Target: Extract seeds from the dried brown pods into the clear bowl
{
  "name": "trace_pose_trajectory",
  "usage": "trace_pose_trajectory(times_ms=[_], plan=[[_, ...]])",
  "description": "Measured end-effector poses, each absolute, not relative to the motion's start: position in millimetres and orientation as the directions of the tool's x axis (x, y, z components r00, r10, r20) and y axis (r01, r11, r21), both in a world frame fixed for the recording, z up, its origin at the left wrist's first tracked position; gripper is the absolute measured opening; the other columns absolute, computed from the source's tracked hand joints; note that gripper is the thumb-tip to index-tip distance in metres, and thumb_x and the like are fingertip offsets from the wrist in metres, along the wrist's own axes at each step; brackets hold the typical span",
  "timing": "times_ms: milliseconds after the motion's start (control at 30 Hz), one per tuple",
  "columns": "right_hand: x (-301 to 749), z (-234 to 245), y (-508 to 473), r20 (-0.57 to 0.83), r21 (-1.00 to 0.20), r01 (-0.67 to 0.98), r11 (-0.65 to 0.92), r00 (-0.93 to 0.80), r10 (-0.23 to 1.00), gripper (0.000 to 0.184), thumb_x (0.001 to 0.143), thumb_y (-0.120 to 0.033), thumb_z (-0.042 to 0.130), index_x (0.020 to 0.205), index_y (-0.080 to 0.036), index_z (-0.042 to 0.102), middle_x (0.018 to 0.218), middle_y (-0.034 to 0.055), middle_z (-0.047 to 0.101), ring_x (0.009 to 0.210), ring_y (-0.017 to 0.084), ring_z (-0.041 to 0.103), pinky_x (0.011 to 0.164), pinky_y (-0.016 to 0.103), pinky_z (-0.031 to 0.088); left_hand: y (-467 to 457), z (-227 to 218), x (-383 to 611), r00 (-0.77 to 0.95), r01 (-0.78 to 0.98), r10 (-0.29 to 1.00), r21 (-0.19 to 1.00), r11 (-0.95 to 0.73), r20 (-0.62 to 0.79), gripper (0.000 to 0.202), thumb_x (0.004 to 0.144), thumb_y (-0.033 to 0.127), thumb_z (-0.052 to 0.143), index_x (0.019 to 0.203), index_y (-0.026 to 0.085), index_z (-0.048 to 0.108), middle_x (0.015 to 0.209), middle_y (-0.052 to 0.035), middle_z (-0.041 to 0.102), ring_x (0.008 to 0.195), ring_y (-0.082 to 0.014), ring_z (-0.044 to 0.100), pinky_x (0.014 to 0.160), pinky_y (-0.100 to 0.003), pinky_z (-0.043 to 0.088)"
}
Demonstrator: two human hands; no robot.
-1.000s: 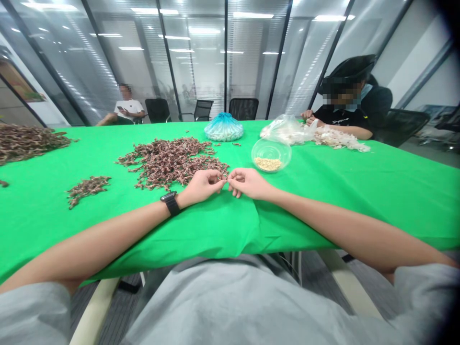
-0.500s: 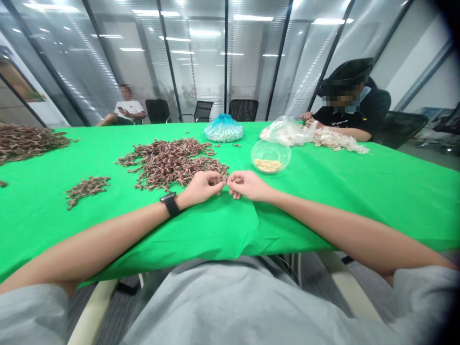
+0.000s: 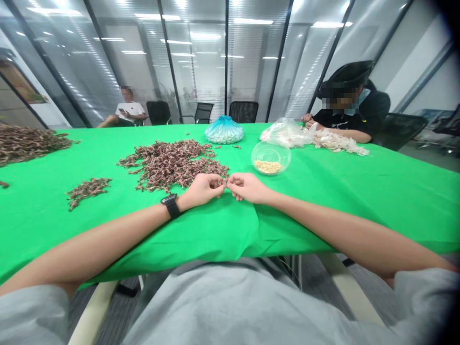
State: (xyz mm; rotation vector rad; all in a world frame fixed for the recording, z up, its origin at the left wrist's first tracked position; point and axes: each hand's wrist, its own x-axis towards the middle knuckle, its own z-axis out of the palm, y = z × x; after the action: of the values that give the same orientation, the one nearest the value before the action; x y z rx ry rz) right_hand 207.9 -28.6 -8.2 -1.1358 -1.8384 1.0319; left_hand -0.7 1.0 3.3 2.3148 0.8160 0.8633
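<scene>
Green cloth table cover point(image 3: 345, 211): matt, smooth, creased. On it: glossy clear plastic bowl point(image 3: 270, 158), crinkled translucent plastic bag point(image 3: 283, 134), rough brown plant pieces point(image 3: 172, 165).

Table point(image 3: 377, 211) under a green cloth, seen from its near edge. Centre: a broad heap of brown dried sprigs point(image 3: 172, 165). Left: a smaller heap point(image 3: 88, 192), and a third heap point(image 3: 28, 143) at the left edge. Near the far edge: a blue-wrapped bundle point(image 3: 224, 130), a clear round bowl of pale grains point(image 3: 270, 165), a clear plastic bag point(image 3: 285, 133) and scattered white flakes point(image 3: 338, 143).
</scene>
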Motion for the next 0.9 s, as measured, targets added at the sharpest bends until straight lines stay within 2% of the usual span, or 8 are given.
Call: trace_pose_trajectory(times_ms=[300, 633, 767, 900], plan=[[205.9, -10.1, -31.0, 0.251, -0.861, 0.348, 0.372, -0.346, 0.904, 0.017, 0.089, -0.036, 0.06, 0.087, -0.019, 0.058, 0.06, -0.0039, 0.06, 0.048, 0.01, 0.057, 0.047, 0.02, 0.045, -0.5, 4.4, -0.3, 0.609, 0.347, 0.69, 0.65, -0.676, 0.391, 0.02, 0.084, 0.03, 0.064, 0.082, 0.012, 0.072, 0.058, -0.0006, 0.067, 0.05, -0.0088, 0.053, 0.051, -0.018, 0.037], [205.0, -4.8, -35.5, 0.328, -0.766, 0.438, 0.471, -0.365, 0.872, 0.02, 0.089, -0.031, 0.054, 0.074, -0.017, 0.06, 0.055, -0.0043, 0.053, 0.05, 0.01, 0.046, 0.051, 0.022, 0.033, -0.6, 3.9, -1.5, 0.616, 0.349, 0.688, 0.65, -0.676, 0.384, 0.023, 0.088, 0.033, 0.064, 0.082, 0.012, 0.071, 0.06, -0.0016, 0.069, 0.052, -0.0096, 0.056, 0.053, -0.019, 0.039], [206.0, -4.4, -34.1, 0.405, -0.725, 0.448, 0.524, -0.339, 0.85, 0.022, 0.088, -0.031, 0.056, 0.071, -0.017, 0.061, 0.056, -0.0045, 0.049, 0.054, 0.01, 0.041, 0.052, 0.023, 0.03, 2.6, 1.7, -1.2, 0.639, 0.292, 0.691, 0.724, -0.625, 0.338, 0.03, 0.091, 0.042, 0.065, 0.088, 0.012, 0.069, 0.066, -0.0039, 0.072, 0.056, -0.0111, 0.06, 0.055, -0.02, 0.044], [207.6, -1.5, -33.6, 0.465, -0.691, 0.464, 0.555, -0.302, 0.832, 0.026, 0.091, -0.034, 0.056, 0.074, -0.016, 0.065, 0.06, -0.0029, 0.054, 0.055, 0.01, 0.041, 0.053, 0.024, 0.03, 5.4, 2.2, 0.7, 0.702, 0.2, 0.667, 0.83, -0.521, 0.249, 0.037, 0.091, 0.049, 0.065, 0.095, 0.012, 0.066, 0.082, -0.0072, 0.075, 0.061, -0.0111, 0.062, 0.06, -0.022, 0.051]])
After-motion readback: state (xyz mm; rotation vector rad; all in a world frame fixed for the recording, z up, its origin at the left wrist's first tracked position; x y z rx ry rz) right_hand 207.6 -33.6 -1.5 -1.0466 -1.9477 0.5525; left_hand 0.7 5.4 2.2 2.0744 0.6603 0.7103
